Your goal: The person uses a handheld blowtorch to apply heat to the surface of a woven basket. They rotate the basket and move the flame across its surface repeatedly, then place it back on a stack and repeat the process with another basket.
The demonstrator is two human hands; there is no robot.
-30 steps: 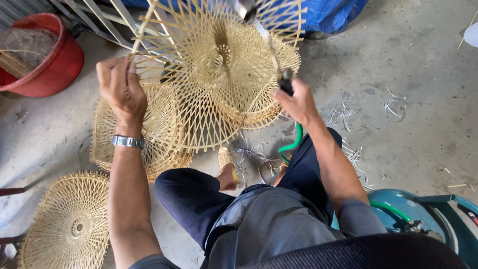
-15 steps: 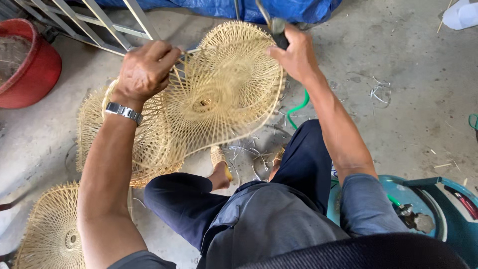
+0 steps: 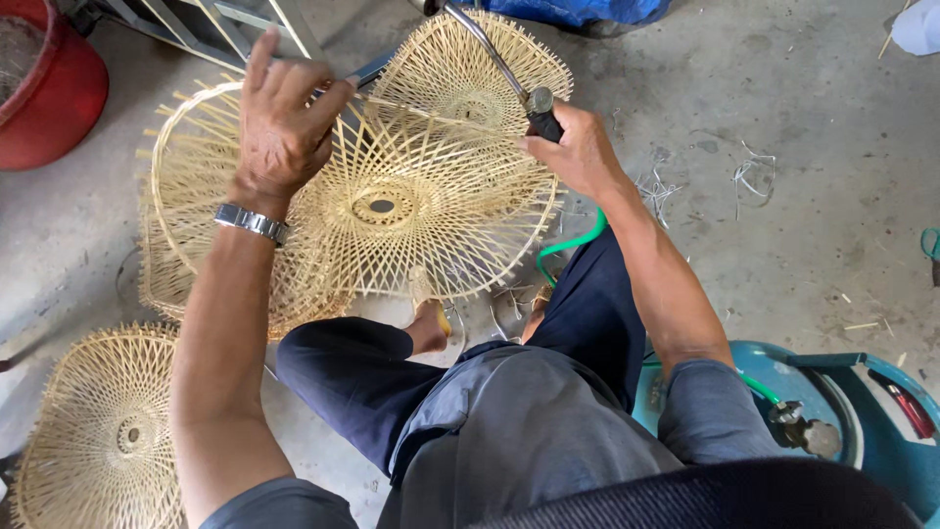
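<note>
My left hand (image 3: pixel 284 122), with a metal wristwatch, grips the upper rim of a round woven bamboo frame (image 3: pixel 411 211) and holds it tilted over my knees. My right hand (image 3: pixel 578 152) is closed on the black handle of a metal gas torch (image 3: pixel 509 73) whose thin tube runs up and left over the frame. A green hose (image 3: pixel 568 245) leads from the torch handle down past my leg. A second woven frame (image 3: pixel 470 69) lies behind the held one, and another (image 3: pixel 186 196) sits under my left forearm.
A blue-green gas cylinder (image 3: pixel 881 431) with a valve stands at lower right, joined to the green hose. A red tub (image 3: pixel 54 88) is at upper left. One more woven frame (image 3: pixel 103 431) lies at lower left. Bamboo scraps (image 3: pixel 754 176) litter the concrete floor.
The woven frame has come down and been turned flatter toward my knees. My left hand shifted along its rim, and my right hand with the torch moved lower over the frame's right side.
</note>
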